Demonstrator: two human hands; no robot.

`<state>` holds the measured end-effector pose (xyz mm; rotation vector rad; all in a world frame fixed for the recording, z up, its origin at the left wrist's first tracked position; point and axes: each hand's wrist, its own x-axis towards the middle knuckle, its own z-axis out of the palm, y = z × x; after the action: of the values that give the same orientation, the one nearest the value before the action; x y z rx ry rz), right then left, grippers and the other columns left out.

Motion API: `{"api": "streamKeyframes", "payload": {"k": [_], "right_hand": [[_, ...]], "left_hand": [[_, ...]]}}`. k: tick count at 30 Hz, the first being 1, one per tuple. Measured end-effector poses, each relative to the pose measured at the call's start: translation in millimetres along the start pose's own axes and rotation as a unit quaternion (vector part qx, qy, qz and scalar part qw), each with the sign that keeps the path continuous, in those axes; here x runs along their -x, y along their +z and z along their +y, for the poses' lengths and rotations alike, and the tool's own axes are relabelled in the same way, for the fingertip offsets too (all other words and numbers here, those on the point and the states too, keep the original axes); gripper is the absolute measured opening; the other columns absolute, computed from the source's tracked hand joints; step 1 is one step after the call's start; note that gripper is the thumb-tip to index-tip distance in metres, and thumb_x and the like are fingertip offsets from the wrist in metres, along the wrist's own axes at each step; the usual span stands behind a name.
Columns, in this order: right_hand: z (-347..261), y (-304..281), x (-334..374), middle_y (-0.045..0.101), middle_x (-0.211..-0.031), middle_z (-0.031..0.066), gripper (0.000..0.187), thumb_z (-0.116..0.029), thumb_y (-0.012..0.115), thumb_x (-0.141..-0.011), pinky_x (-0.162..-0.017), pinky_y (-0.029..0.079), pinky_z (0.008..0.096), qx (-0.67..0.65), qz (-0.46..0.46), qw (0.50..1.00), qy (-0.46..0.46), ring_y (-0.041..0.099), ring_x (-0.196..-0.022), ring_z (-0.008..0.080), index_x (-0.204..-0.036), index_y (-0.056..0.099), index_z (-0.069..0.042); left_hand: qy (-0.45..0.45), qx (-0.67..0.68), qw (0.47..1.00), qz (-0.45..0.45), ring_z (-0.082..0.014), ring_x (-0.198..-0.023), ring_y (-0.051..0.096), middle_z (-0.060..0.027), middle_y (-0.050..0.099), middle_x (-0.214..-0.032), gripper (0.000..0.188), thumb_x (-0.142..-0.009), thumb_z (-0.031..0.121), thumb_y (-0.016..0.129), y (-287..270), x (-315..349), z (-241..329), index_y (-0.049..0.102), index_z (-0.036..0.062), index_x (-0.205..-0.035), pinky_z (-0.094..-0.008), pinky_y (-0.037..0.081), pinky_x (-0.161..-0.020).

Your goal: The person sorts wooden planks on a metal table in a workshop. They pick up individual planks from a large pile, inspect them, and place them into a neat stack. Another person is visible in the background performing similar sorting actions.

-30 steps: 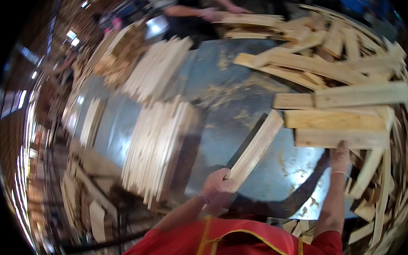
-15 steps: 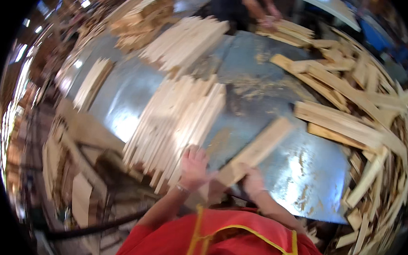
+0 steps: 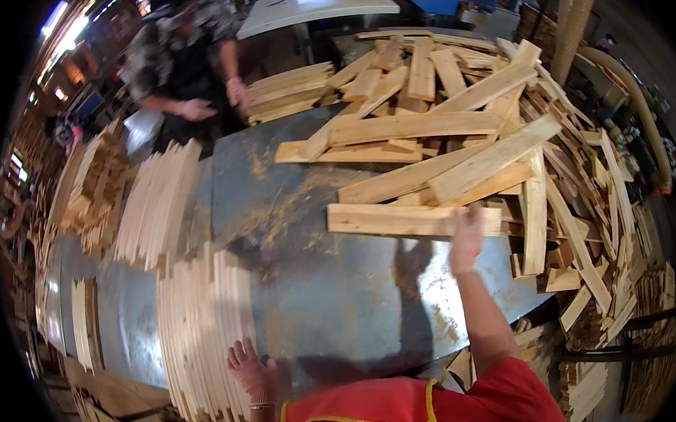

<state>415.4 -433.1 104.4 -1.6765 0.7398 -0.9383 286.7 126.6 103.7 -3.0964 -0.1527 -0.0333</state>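
My right hand (image 3: 466, 242) reaches out over the table and is closed on the right end of a pale wooden board (image 3: 392, 220). That board lies crosswise at the near edge of a heap of loose boards (image 3: 451, 125). Close to my body, my left hand (image 3: 251, 371) is open, fingers spread, at the right edge of a row of narrow wooden boards (image 3: 199, 330) set side by side. Whether it touches the row I cannot tell. Both hands seem to wear thin pale gloves.
Sawdust lies on the metal tabletop (image 3: 325, 288). A second row of boards (image 3: 157, 200) and a small stack (image 3: 83, 323) stand at the left. Across the table, a co-worker (image 3: 184, 70) stands beside another board stack (image 3: 291, 92). A hose (image 3: 638, 106) hangs at the far right.
The view has swung right. The board earlier between both hands is no longer in them. My right hand has moved out to a board by the heap; my left stays by the row.
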Motion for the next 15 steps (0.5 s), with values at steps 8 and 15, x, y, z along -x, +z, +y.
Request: {"api": "streamKeyframes", "payload": {"k": [8, 15], "right_hand": [[29, -4, -167, 0.056, -0.151, 0.0153, 0.084, -0.029, 0.084, -0.092, -0.111, 0.048, 0.0378, -0.149, 0.157, 0.956, 0.198, 0.059, -0.130, 0.0276, -0.157, 0.039, -0.001], [96, -8, -4, 0.072, -0.116, 0.0037, 0.035, -0.015, 0.074, -0.099, -0.092, 0.062, 0.0432, -0.388, -0.076, 0.811, 0.430, 0.071, -0.106, 0.0210, -0.131, 0.061, -0.010]], "left_hand": [[0.281, 0.191, 0.940, -0.002, -0.0443, -0.143, 0.046, -0.0253, 0.054, -0.147, 0.088, -0.070, 0.036, 0.080, 34, -49, 158, 0.054, -0.0013, -0.146, -0.0559, 0.034, -0.119], [0.260, 0.223, 0.935, -0.091, -0.0401, -0.136, 0.052, -0.0222, 0.057, -0.143, 0.079, -0.074, 0.032, 0.079, -28, -58, 236, 0.056, -0.0001, -0.142, -0.0534, 0.039, -0.114]]}}
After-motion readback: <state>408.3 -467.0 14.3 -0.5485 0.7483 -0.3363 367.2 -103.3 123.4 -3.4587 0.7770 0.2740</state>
